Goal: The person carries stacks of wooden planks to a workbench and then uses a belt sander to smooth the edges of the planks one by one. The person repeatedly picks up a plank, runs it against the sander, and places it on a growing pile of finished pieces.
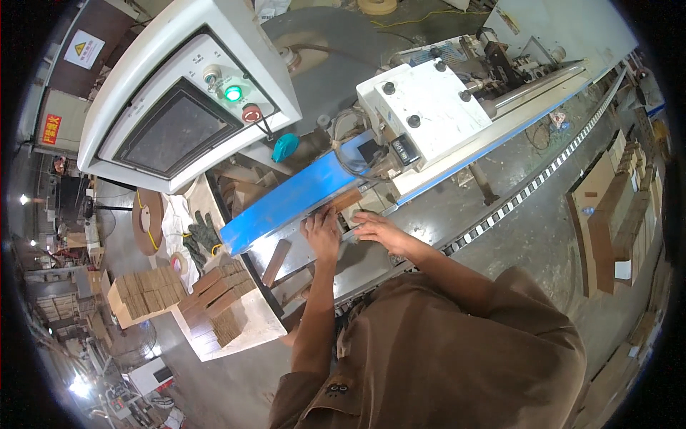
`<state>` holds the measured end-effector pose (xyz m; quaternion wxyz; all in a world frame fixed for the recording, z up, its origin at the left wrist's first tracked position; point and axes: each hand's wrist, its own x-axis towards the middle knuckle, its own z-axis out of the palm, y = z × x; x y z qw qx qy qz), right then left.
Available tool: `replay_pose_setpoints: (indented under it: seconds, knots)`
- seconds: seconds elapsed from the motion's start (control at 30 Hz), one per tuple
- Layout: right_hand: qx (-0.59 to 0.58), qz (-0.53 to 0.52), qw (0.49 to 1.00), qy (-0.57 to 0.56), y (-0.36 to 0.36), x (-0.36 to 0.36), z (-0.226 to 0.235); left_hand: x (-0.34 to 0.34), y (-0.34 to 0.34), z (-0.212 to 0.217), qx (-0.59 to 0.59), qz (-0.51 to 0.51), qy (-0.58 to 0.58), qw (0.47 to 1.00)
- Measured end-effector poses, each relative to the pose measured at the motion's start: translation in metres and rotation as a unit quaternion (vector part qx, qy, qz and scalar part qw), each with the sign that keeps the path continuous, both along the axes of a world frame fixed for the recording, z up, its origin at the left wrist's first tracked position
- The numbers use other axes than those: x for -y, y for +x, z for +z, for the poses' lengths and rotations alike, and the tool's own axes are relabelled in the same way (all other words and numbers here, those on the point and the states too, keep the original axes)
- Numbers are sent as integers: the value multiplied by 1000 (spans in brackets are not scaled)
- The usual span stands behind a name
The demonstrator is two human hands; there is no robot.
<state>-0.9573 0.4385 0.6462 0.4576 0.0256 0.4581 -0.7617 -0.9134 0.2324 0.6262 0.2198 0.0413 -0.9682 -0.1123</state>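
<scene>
Beneath the blue cover (304,189) of a white machine (429,107), a short brown board strip (348,199) lies against the feed edge. My left hand (323,233) is at the strip's near end, its fingers bent and pressed onto it; the fingertips are partly hidden. Just to the right, my right hand (379,230) reaches over the metal bed with fingers stretched out, apart from the left hand. Nothing shows in its grasp. Another brown strip (276,262) lies loose on the bed, left of my left forearm.
A control panel with a dark screen (177,129), a lit green button (233,94) and a red knob (251,114) rises at upper left. Stacked brown strips (214,293) and dark gloves (203,239) lie on a side table. Long panels (614,214) stand at right.
</scene>
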Motion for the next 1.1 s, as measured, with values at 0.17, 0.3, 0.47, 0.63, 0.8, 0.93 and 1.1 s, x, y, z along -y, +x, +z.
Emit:
replay_pose_setpoints:
  seconds: [0.17, 0.3, 0.47, 0.63, 0.8, 0.93, 1.1]
  knots:
    - [69, -77, 994, -36, -10, 22, -11, -1, -1, -5, -7, -8, -22, 1000]
    - [102, -105, 988, -51, -7, 31, -14, 12, 2, -2, 33, -43, -27, 998]
    - [156, -142, 974, -87, -4, 32, 2, 18, 1, -7, 47, -53, -15, 997]
    - [142, -156, 972, -105, -6, 21, -8, -3, -10, -3, 77, -43, -16, 996]
    - [142, -187, 967, -100, -12, 4, -14, -27, -24, -12, 59, -50, 0, 997]
    - [110, -211, 969, -64, -13, -9, 2, -50, -40, -4, 69, -68, -17, 995]
    - [28, -188, 982, -6, -1, -25, 24, -75, -67, -7, 27, -108, 13, 994]
